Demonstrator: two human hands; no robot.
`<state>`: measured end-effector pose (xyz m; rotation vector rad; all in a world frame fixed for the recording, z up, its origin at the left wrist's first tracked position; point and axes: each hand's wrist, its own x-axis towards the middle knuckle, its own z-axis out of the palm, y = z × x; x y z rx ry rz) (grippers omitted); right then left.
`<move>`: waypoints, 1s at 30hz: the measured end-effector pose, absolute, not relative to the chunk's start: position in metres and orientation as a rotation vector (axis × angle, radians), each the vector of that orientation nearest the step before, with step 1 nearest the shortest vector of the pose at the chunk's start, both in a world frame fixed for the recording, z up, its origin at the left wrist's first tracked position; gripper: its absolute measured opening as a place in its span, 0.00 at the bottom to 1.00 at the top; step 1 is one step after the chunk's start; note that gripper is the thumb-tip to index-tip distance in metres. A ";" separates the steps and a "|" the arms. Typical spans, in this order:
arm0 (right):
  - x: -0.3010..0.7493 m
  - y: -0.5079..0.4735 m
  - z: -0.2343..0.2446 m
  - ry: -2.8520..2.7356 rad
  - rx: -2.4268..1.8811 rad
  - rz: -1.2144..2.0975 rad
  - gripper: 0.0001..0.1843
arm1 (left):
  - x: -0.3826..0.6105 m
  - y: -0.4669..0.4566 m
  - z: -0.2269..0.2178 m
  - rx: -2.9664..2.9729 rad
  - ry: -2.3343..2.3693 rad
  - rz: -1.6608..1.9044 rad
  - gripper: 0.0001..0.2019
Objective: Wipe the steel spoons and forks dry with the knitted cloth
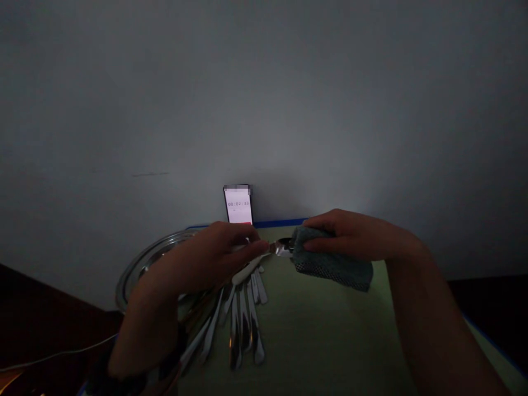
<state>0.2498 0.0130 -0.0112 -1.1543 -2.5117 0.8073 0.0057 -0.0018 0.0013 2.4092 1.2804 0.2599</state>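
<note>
The left hand (216, 250) pinches a glossy metal spoon (282, 249) in nearly closed fingers; the right hand (342, 234) closes its fingers on a nubbly grey-green cloth (336, 269) over the spoon's right end. The spoon is above the surface (317, 335), right of slender, smooth cutlery (245, 322) and a curved-rimmed tray (126, 283).

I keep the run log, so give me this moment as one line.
left hand: holds utensil; right hand: holds cloth over its end; table: cutlery

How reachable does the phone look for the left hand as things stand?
Probably yes, for a touch: the phone stands just beyond the left hand, with nothing visible between them. Grasping it looks harder, since that hand's fingers hold a utensil.
</note>
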 end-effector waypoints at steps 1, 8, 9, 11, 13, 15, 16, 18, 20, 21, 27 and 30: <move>0.247 0.012 -0.011 -2.508 -1.153 0.768 0.13 | 0.007 -0.002 0.002 2.402 1.284 0.260 0.19; 0.233 0.007 -0.009 -2.454 -1.163 0.491 0.10 | 0.016 0.000 -0.002 2.406 1.291 0.269 0.16; 0.232 0.006 -0.008 -2.458 -1.147 0.497 0.10 | 0.017 0.001 -0.004 2.419 1.290 0.260 0.15; 0.232 0.006 -0.008 -2.485 -1.112 0.546 0.11 | 0.019 0.003 -0.008 2.444 1.261 0.240 0.14; 0.234 0.007 -0.009 -2.511 -1.104 0.619 0.12 | 0.018 0.004 -0.010 2.436 1.222 0.229 0.12; 0.237 0.008 -0.011 -2.511 -1.130 0.676 0.12 | 0.015 0.005 -0.011 2.377 1.212 0.205 0.11; 0.239 0.009 -0.012 -2.500 -1.137 0.705 0.12 | 0.013 0.006 -0.010 2.351 1.223 0.203 0.10; 0.242 0.012 -0.016 -2.468 -1.117 0.770 0.13 | 0.009 0.007 -0.009 2.339 1.259 0.228 0.10; 0.243 0.015 -0.019 -2.428 -1.063 0.810 0.13 | 0.005 0.009 -0.007 2.390 1.284 0.266 0.11; 0.243 0.017 -0.021 -2.406 -1.040 0.813 0.12 | 0.004 0.009 -0.005 2.421 1.294 0.279 0.11; 0.239 0.027 -0.033 -2.280 -0.941 0.868 0.13 | 0.007 0.008 0.000 2.464 1.361 0.355 0.13; 0.240 0.030 -0.039 -2.237 -0.947 1.014 0.15 | 0.009 0.005 0.000 2.418 1.277 0.264 0.13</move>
